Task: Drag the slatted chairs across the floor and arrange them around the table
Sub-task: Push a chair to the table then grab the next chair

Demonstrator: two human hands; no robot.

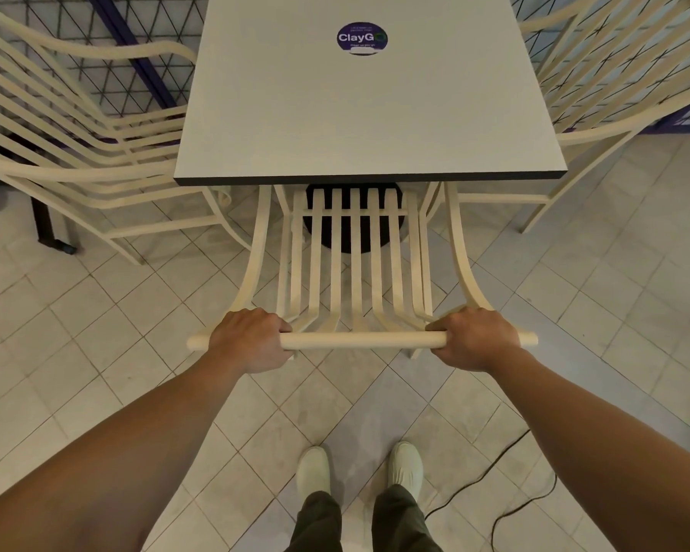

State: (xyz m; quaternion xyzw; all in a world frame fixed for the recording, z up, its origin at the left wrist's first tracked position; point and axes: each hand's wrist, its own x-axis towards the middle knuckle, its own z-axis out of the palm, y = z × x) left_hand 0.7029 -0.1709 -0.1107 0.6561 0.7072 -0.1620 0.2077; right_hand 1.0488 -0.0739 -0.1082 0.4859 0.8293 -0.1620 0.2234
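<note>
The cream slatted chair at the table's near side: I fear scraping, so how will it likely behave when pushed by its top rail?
Likely stiff: the top rail looks straight under the left hand and right hand gripping it. Thin open slats suggest the slatted chair is light. It may catch on grout lines in the tiled floor.

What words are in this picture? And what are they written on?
"ClayGo": big white letters on the round purple sticker stuck to the square grey table top; the last letter is a green ring.
Tiny line above it on the sticker: too small to read.
Tiny lines below it on the sticker: too blurred to read.
Nothing is written on the cream slatted chair in front, or anywhere else.
</note>
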